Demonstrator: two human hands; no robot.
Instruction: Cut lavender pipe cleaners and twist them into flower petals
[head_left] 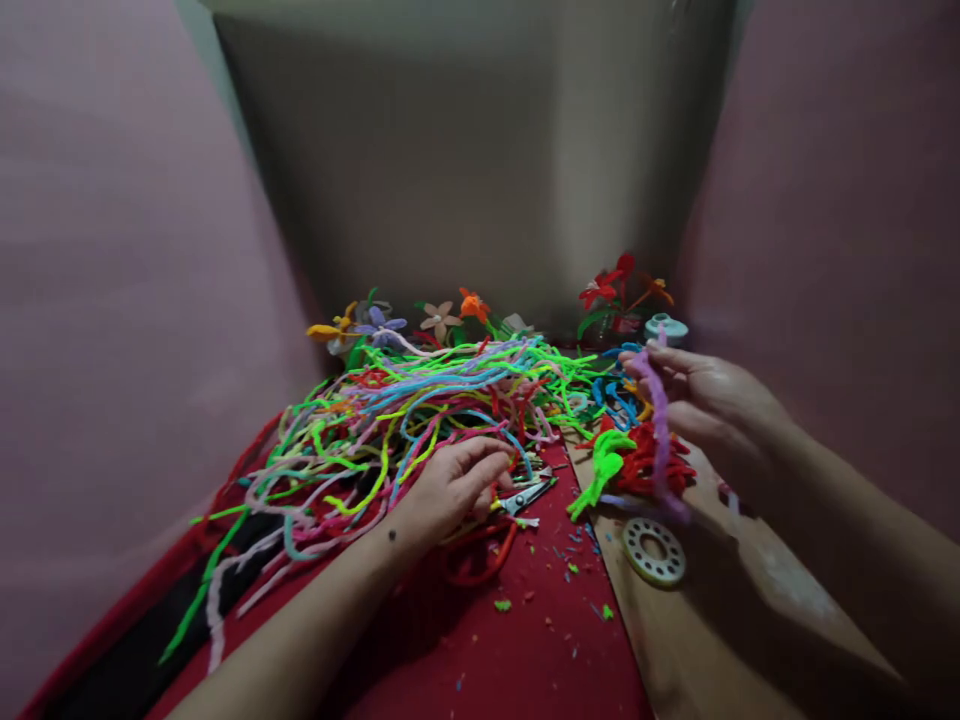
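Note:
My right hand is raised on the right, with thumb and fingers pinching a fuzzy purple pipe cleaner that hangs down, bent and slightly blurred. Low over the red cloth, my left hand has its fingers curled at the handle of a pair of scissors; the hand covers most of that handle. Below the hanging strand lie a bundle of red pipe cleaner pieces and a twisted bright green piece. A big heap of multicoloured pipe cleaners spreads beyond my left hand.
A round disc with holes rests on a brown board at right. Green and other scraps dot the red cloth. Pipe-cleaner flowers stand behind the heap, with red flowers at back right. Pinkish walls flank both sides.

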